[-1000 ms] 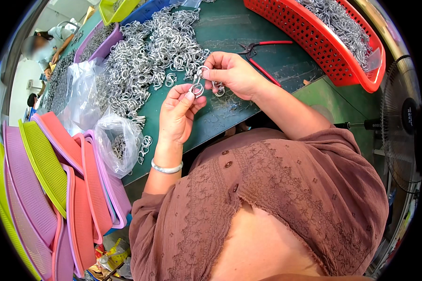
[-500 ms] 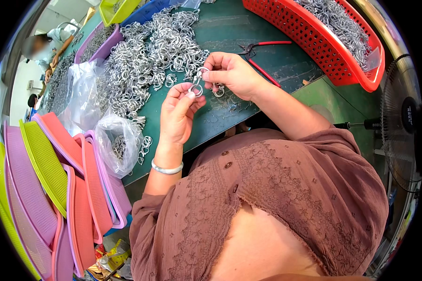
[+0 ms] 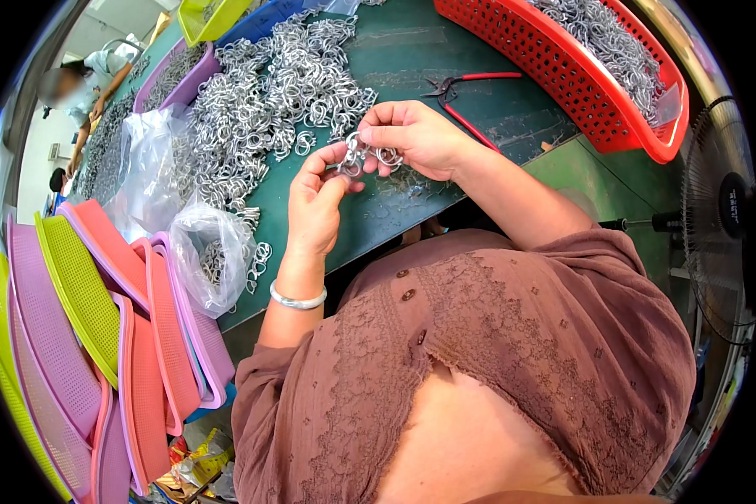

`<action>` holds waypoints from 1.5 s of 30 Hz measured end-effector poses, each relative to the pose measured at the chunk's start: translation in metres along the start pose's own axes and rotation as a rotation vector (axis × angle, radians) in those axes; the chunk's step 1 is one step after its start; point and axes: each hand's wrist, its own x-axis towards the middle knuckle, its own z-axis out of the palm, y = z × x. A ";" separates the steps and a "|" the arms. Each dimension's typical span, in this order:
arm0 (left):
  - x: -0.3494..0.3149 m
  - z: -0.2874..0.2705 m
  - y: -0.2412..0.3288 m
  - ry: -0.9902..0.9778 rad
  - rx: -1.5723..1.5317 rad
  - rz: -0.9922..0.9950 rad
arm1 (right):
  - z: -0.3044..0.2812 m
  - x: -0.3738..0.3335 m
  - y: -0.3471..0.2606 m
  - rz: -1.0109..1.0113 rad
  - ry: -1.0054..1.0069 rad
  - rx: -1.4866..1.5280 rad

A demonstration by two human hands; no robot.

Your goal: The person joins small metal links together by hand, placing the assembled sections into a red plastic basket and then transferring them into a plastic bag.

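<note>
Pretty sure we're looking at a small metal-parts workshop. A huge heap of silvery metal rings (image 3: 260,101) is sprawling over a scuffed green worktable (image 3: 412,59), and a red basket (image 3: 563,84) is holding loads more small metal pieces (image 3: 601,42). Red-handled pliers (image 3: 489,76) are lying out in the open too. A purple basket (image 3: 207,67) full of tiny parts is sitting just beside the heap, a clear plastic bag (image 3: 223,286) is holding more of the bits, and a bunch of colourful perforated baskets (image 3: 84,302) is standing packed together on the left. A caged fan (image 3: 731,206) is standing off to the right, and a co-worker (image 3: 105,65) is reaching toward the far end
</note>
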 end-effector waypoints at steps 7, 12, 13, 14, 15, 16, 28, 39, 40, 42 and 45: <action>-0.001 0.007 0.007 -0.030 0.074 0.040 | 0.000 0.001 -0.002 0.001 -0.030 0.017; 0.000 0.002 0.002 -0.018 0.029 0.063 | -0.002 -0.002 -0.004 -0.092 -0.033 -0.105; 0.000 0.002 0.001 -0.020 0.016 0.051 | -0.004 -0.001 -0.002 -0.099 -0.029 -0.129; 0.000 0.001 0.000 -0.022 0.002 0.039 | -0.005 0.000 -0.002 -0.106 -0.025 -0.154; 0.000 0.001 0.001 -0.025 0.001 0.026 | -0.006 0.000 -0.002 -0.096 -0.034 -0.168; 0.000 0.001 0.001 -0.027 -0.001 0.012 | -0.006 -0.001 -0.003 -0.086 -0.043 -0.183; 0.000 -0.003 0.000 -0.055 -0.079 -0.056 | -0.010 0.002 0.001 -0.128 -0.120 -0.068; 0.003 -0.008 -0.001 -0.079 -0.214 -0.106 | -0.014 0.002 0.002 -0.139 -0.066 -0.029; 0.003 -0.008 -0.001 -0.081 -0.221 -0.111 | -0.014 0.002 0.003 -0.138 -0.061 -0.028; 0.004 -0.006 -0.001 -0.075 -0.239 -0.125 | -0.014 0.002 0.003 -0.127 -0.051 -0.026; 0.005 -0.003 0.003 -0.056 -0.275 -0.142 | -0.013 0.002 0.002 -0.109 -0.040 -0.010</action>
